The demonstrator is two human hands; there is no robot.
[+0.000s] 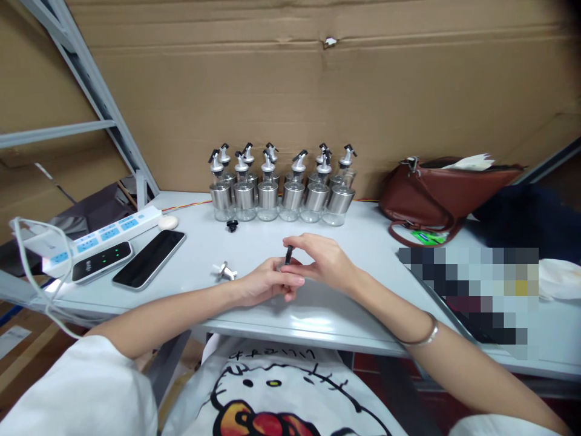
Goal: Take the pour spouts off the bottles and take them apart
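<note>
My left hand (265, 283) and my right hand (327, 259) meet above the front half of the table. Between them is a small black part (288, 255), held upright. My right thumb and forefinger pinch it, while the closed left fingers grip around its lower end, which they partly hide. A silver pourer spout (226, 272) lies on the tabletop just left of my left hand. Farther back sits a black stopper (232, 226). Several glass bottles with steel sleeves (293, 195) stand in rows behind, many topped by silver spouts with black flip caps.
On the left lie a phone (149, 259), a black-faced device (102, 261), a white power strip (109, 233) with a looping cable, and a round white object (168, 223). A brown handbag (449, 188) rests at the back right. Cardboard (254, 91) closes off the back.
</note>
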